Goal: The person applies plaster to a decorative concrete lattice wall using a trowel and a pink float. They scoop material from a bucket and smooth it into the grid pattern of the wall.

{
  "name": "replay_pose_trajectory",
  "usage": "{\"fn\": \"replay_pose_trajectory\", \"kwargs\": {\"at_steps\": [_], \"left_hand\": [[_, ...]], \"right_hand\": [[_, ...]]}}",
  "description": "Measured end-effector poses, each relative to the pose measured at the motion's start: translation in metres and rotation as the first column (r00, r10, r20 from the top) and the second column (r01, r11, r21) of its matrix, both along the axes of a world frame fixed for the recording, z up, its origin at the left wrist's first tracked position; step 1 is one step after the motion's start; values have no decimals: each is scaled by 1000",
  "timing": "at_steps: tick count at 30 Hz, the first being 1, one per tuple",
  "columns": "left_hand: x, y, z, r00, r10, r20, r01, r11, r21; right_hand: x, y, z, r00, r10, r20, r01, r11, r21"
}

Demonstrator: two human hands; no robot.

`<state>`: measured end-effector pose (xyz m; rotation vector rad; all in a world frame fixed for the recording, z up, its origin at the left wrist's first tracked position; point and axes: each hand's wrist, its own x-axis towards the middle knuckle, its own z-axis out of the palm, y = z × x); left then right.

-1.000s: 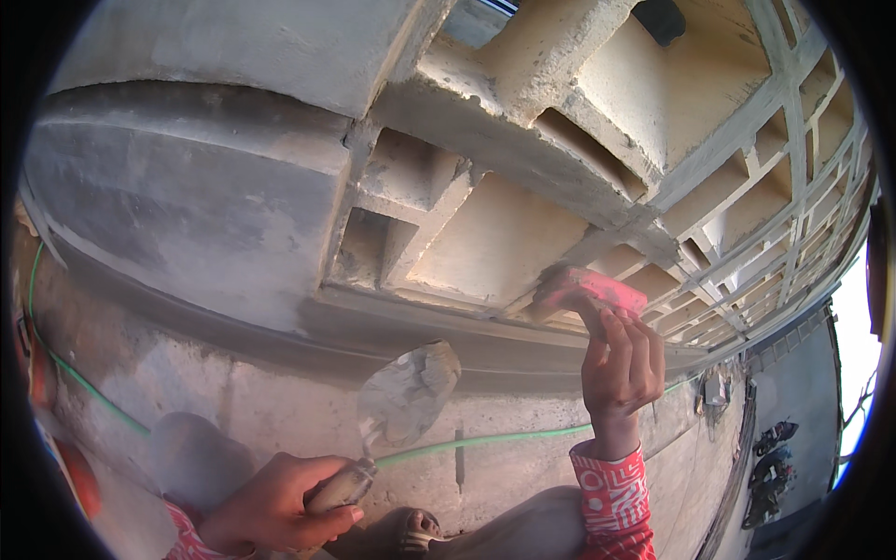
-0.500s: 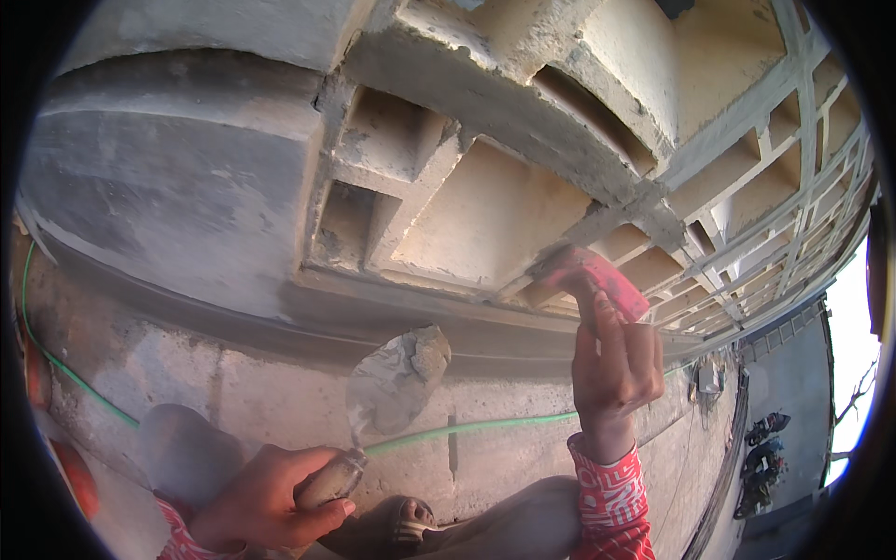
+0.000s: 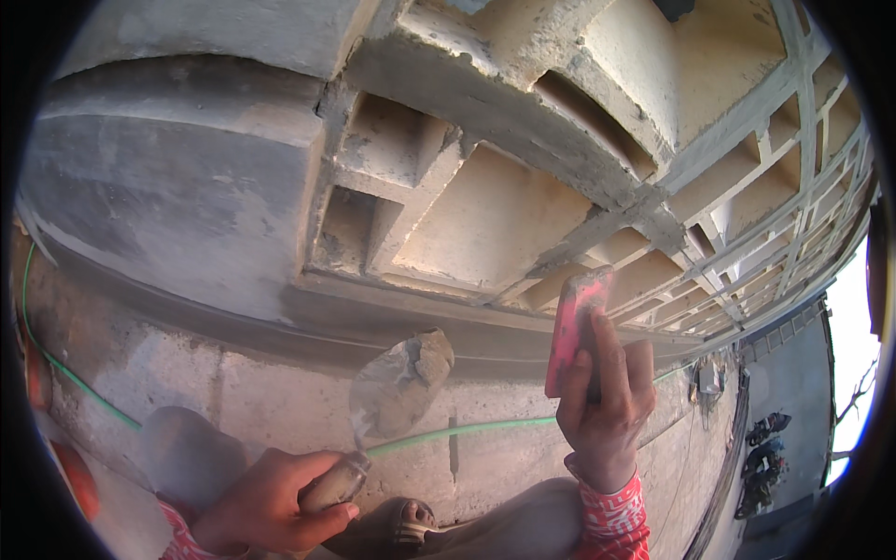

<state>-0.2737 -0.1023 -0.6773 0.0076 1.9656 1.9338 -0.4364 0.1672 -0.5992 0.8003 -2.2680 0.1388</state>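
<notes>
In my left hand (image 3: pixel 271 499) is the wooden handle (image 3: pixel 334 483) of a trowel, its fingers wrapped round it. The trowel's blade (image 3: pixel 401 385) carries a lump of wet grey mortar and hangs above the pavement, beside the foot of the wall. My right hand (image 3: pixel 609 411) grips a flat pink block (image 3: pixel 571 341) smeared with grey mortar; whether it is a small float or a sponge I cannot tell. The block is upright, in front of the lowest row of the openwork block wall (image 3: pixel 509 219). Fresh grey mortar lines the joints near it.
A smooth grey plastered pillar (image 3: pixel 168 187) stands to the left of the openwork. A green hose (image 3: pixel 467 429) runs along the pavement (image 3: pixel 289 397). My sandaled foot (image 3: pixel 413 523) is at the bottom. Parked motorcycles (image 3: pixel 765 462) stand far right.
My right hand has drawn the pink block back from the wall's lower joint and turned it from flat to upright. The left hand and trowel have barely moved.
</notes>
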Motion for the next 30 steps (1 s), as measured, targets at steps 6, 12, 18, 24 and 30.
{"fn": "replay_pose_trajectory", "kwargs": {"at_steps": [6, 12, 18, 24, 30], "left_hand": [[2, -2, -7, 1000, 30, -8, -29, 999, 25], [-10, -2, 8, 987, 35, 155, -42, 998, 45], [-2, -4, 14, 980, 10, 198, -15, 1000, 23], [-3, -6, 11, 986, -62, 157, 51, 996, 68], [-1, -2, 14, 987, -66, 143, 55, 995, 80]], "right_hand": [[-3, -22, 10, 997, 16, 77, -22, 997, 73], [-5, -29, -3, 978, -29, 208, 3, 993, 122], [3, -21, -1, 909, 24, 415, -87, 987, 133], [-13, 8, -3, 981, 138, -139, -136, 990, 23], [-38, 15, -14, 922, 144, -359, -58, 969, 238]]}}
